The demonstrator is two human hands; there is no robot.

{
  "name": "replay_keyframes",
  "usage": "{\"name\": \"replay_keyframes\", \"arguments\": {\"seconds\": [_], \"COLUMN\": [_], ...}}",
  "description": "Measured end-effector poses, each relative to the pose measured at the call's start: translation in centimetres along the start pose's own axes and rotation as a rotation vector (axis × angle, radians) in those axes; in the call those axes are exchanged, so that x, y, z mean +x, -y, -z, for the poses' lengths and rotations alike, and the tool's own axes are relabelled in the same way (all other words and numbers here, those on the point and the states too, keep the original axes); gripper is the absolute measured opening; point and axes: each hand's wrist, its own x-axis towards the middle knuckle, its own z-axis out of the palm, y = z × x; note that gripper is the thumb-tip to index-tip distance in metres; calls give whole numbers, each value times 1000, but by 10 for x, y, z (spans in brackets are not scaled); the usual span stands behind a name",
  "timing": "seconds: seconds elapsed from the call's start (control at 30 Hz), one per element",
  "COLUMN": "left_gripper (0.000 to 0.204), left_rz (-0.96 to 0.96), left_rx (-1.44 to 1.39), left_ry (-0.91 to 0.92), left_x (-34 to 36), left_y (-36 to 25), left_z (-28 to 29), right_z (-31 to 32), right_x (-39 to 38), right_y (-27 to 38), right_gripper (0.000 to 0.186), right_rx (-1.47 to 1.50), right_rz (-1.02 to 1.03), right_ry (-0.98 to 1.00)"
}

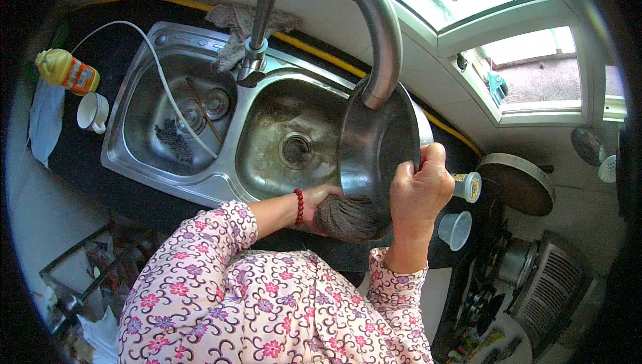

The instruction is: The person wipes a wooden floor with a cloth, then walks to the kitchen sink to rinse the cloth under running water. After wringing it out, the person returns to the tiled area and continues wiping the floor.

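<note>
A large dark steel pot is held tilted on its side at the right of the double sink's right basin, under the curved tap. My right hand is closed on the pot's upper right edge; whether on a handle or the rim I cannot tell. My left hand, below a red bead bracelet, is closed on a bunched grey cloth pressed to the lower part of the pot; its fingers are partly hidden by the cloth.
A yellow bottle, white mug and grey rag lie around the sink. A white hose crosses the left basin. Right of the pot stand two plastic tubs, a round pan and a stove with pots. A window is above.
</note>
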Motion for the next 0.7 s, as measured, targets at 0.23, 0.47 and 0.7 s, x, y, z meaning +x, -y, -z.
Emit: {"name": "replay_keyframes", "arguments": {"seconds": [0.23, 0.47, 0.7], "left_gripper": [42, 35, 23], "left_rz": [57, -27, -297], "left_rx": [142, 16, 101], "left_ry": [75, 61, -210], "left_x": [12, -1, -77], "left_y": [0, -6, -11], "left_z": [14, 46, 60], "right_z": [-1, -9, -55], "right_x": [-8, -18, -68], "right_y": [-10, -50, -104], "right_gripper": [20, 14, 13], "right_rx": [-29, 272, 1074], "right_rz": [7, -141, -429], "right_ry": [34, -6, 91]}}
